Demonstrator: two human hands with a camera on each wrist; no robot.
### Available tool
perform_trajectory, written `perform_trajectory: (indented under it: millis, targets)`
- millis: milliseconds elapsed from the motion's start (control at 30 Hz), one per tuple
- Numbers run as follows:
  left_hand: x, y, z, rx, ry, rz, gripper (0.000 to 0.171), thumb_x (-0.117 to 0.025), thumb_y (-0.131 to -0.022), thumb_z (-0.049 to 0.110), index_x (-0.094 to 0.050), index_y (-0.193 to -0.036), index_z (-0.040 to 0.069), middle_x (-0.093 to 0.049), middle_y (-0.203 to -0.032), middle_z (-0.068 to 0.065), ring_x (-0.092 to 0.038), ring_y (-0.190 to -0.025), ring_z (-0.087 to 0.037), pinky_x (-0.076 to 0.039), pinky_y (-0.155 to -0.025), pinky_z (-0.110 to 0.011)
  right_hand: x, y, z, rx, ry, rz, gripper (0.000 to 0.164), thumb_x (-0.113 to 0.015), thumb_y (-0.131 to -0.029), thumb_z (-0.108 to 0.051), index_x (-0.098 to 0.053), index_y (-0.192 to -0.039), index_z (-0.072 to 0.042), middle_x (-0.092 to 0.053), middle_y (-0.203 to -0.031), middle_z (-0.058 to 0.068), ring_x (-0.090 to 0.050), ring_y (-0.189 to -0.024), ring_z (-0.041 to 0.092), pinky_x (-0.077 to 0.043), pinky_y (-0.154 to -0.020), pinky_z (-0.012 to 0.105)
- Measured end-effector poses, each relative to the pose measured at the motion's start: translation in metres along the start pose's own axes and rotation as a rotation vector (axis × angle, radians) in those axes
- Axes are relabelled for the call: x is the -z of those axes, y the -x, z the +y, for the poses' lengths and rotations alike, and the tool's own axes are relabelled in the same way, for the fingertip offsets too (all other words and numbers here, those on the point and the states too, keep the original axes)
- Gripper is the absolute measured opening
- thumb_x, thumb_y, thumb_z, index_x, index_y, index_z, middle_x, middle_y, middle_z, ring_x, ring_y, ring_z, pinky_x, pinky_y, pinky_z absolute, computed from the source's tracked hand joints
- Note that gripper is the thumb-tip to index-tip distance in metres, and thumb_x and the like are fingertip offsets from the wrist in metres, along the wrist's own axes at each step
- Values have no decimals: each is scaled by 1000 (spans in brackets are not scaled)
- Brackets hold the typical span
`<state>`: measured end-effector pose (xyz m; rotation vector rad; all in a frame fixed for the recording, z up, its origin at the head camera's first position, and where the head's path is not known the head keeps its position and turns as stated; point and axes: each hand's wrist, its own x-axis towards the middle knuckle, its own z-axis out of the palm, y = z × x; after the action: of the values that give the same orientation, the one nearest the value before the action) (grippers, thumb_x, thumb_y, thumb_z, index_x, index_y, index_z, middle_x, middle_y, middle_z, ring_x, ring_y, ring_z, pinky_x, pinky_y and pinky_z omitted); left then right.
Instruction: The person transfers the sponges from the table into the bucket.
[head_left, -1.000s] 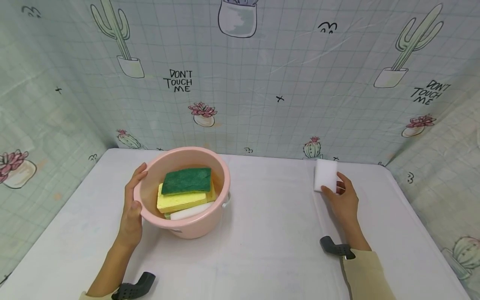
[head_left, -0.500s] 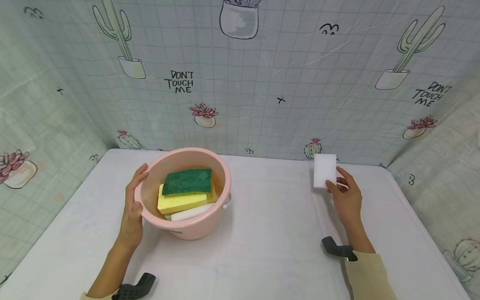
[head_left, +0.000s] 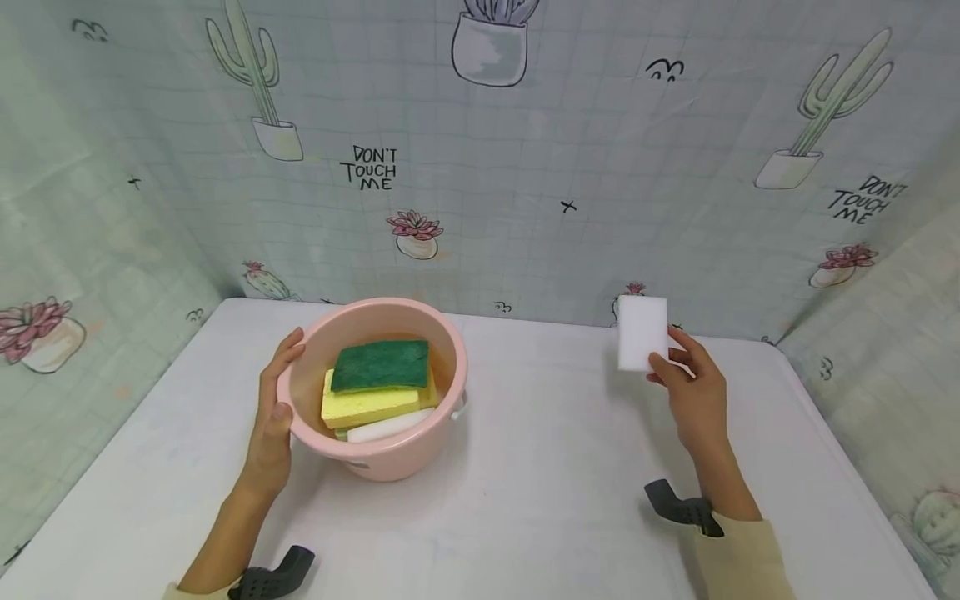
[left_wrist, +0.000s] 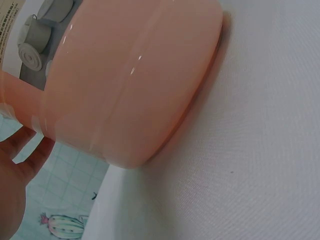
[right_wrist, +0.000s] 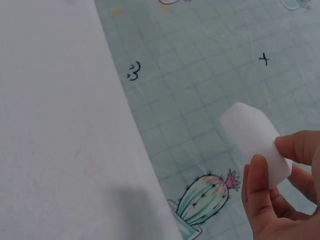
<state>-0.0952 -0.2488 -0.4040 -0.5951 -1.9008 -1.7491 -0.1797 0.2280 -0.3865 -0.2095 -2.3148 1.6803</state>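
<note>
A pink bucket (head_left: 397,458) stands on the left part of the white table, leaning a little so its inside shows. My left hand (head_left: 272,433) holds its left side at the rim, thumb toward me and fingers farther back. Inside lie a yellow sponge with a green scouring face (head_left: 381,365), another yellow sponge (head_left: 371,407) and a white block (head_left: 390,424); what lies deeper is hidden. On the right, my right hand (head_left: 697,396) pinches a white sponge block (head_left: 642,333) by its lower right corner, thumb in front, above the table.
A white cloth covers the table (head_left: 540,467). Behind it hangs a cactus-print curtain (head_left: 480,183), which also runs along both sides. A printed label (left_wrist: 37,45) is on the bucket's outer wall. Each wrist wears a dark strap device (head_left: 678,507).
My right hand has lifted the white sponge block off the table, turning its broad face upright, and carried it slightly left. The left hand stays on the bucket. The head view shifted slightly.
</note>
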Motion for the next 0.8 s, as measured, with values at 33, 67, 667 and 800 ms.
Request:
perform_trajectory:
  millis: [33,67,667,800]
  targets:
    - [0,0,0,-5,-3,1,60,-39,-97,37,-28,-146,2,-12,-156,-14,-13,-141,-28,-17,-110,-31,-1,1,-3,0,-27,-12,53,-65,-92,-19,-48,-142,-22,-51,-111,6,-62,-83,10,-52,-74,18]
    - [0,0,-1,-2,-8,-1,61,-39,-97,37,-28,-146,2,-12,-156,-14,-13,-141,-28,-18,-110,-31,-1,3,-6,2,-55,-22,53,-66,-91,-17,-48,-141,-22,-51,-110,6,-62,-83,11,-52,-73,18]
    - [-1,0,0,-30,10,-9,61,-38,-98,38,-28,-145,1,-12,-156,-16,-13,-141,-29,-17,-110,-31,-25,15,-51,183,-161,-147,49,-67,-90,-15,-53,-137,-14,-54,-109,9,-62,-79,13,-53,-73,21]
    - [-1,-1,0,-26,15,-9,61,-38,-98,38,-28,-146,1,-12,-156,-15,-12,-141,-30,-16,-110,-32,-31,18,-58,225,-125,-162,49,-66,-91,-15,-52,-138,-14,-54,-110,9,-62,-82,15,-53,-72,21]
